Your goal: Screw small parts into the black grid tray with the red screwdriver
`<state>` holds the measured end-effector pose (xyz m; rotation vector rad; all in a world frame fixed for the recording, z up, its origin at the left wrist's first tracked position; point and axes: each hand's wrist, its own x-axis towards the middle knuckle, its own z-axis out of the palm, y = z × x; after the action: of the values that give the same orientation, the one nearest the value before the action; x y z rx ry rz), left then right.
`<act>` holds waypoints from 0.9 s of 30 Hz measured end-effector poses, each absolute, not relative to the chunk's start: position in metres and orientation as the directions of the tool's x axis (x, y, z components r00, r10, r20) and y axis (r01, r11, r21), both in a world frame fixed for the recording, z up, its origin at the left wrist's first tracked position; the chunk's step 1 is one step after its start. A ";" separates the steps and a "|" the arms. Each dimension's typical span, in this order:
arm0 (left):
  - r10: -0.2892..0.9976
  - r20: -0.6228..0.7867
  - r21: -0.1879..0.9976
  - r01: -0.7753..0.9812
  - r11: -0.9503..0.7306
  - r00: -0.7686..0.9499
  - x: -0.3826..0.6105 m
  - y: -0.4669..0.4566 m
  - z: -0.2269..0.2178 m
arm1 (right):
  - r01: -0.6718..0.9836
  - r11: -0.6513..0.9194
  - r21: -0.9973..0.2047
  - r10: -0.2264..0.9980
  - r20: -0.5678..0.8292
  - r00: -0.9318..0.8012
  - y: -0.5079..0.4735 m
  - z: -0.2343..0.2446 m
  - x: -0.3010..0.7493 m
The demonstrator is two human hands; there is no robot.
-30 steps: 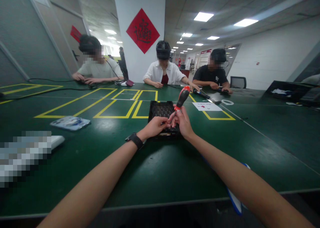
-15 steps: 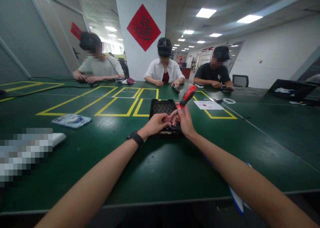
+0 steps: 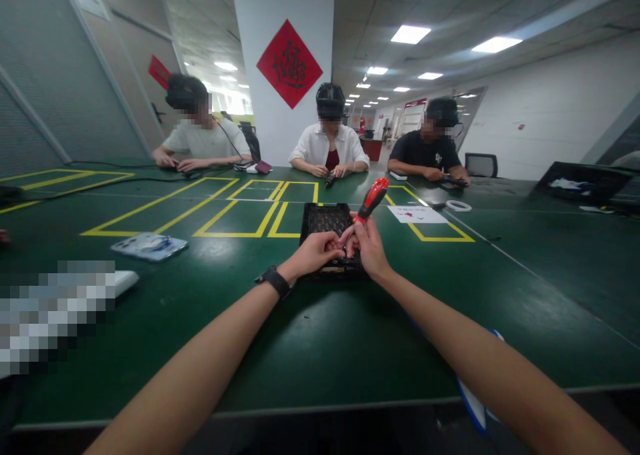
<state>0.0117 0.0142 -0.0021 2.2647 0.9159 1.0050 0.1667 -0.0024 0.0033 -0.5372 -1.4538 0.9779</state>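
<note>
A screwdriver (image 3: 373, 200) with a red and black handle leans up and to the right out of my right hand (image 3: 372, 248), whose fingers are closed round its lower part. My left hand (image 3: 316, 251), with a dark wristband, is pinched close to the screwdriver's lower end; what it holds there is too small to make out. Both hands rest over the near part of a black plastic crate (image 3: 325, 218) with a lattice-like inside. The crate lies on the green table (image 3: 280, 355), and my fingers hide much of its near half.
A phone-like flat object (image 3: 150, 246) lies to the left, near a blurred white item (image 3: 123, 282). Printed paper (image 3: 417, 215) and a white tape roll (image 3: 459, 206) are on the right. Several people with headgear sit opposite; yellow tape (image 3: 210, 234) marks the table.
The view has shifted slightly, so the scene sits a little lower. The screwdriver handle has tilted slightly. Across the table, a person's hands have come together around a dark object.
</note>
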 end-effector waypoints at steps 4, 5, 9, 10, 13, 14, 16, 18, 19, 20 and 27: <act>0.717 0.456 0.606 0.406 -0.684 0.527 0.011 0.014 -0.001 | -0.251 0.502 -0.828 0.816 0.550 -0.181 0.000 0.003 0.168; 0.708 0.458 0.601 0.399 -0.693 0.538 0.011 0.014 -0.002 | -0.250 0.495 -0.832 0.818 0.543 -0.190 0.001 0.003 0.168; 0.697 0.471 0.670 0.296 -0.681 0.540 0.012 0.014 -0.004 | -0.242 0.504 -0.829 0.821 0.547 -0.163 0.002 0.003 0.169; 0.706 0.468 0.693 0.275 -0.666 0.532 0.012 0.014 -0.004 | -0.242 0.511 -0.825 0.820 0.552 -0.149 0.002 0.003 0.169; 0.736 0.457 0.714 0.288 -0.639 0.500 0.012 0.015 -0.005 | -0.224 0.527 -0.820 0.817 0.561 -0.132 0.001 0.003 0.168; 0.741 0.458 0.705 0.306 -0.639 0.491 0.012 0.015 -0.005 | -0.215 0.530 -0.820 0.816 0.562 -0.133 0.001 0.003 0.168; 0.739 0.460 0.686 0.332 -0.648 0.492 0.012 0.014 -0.004 | -0.203 0.531 -0.823 0.816 0.561 -0.140 0.000 0.004 0.168; 0.727 0.462 0.671 0.337 -0.661 0.507 0.011 0.013 -0.003 | -0.207 0.527 -0.824 0.815 0.559 -0.152 0.000 0.003 0.168; 0.720 0.467 0.664 0.334 -0.669 0.514 0.011 0.012 -0.002 | -0.211 0.525 -0.825 0.815 0.558 -0.156 0.000 0.003 0.168; 0.713 0.473 0.657 0.332 -0.677 0.518 0.011 0.012 -0.002 | -0.215 0.524 -0.824 0.814 0.559 -0.159 0.000 0.003 0.167; 0.724 0.482 0.649 0.355 -0.673 0.494 0.012 0.016 -0.004 | -0.206 0.544 -0.814 0.808 0.574 -0.132 0.000 0.002 0.166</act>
<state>0.0121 0.0155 -0.0040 2.2712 0.8893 1.0513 0.1664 0.0004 0.0018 -0.5521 -1.4491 0.9528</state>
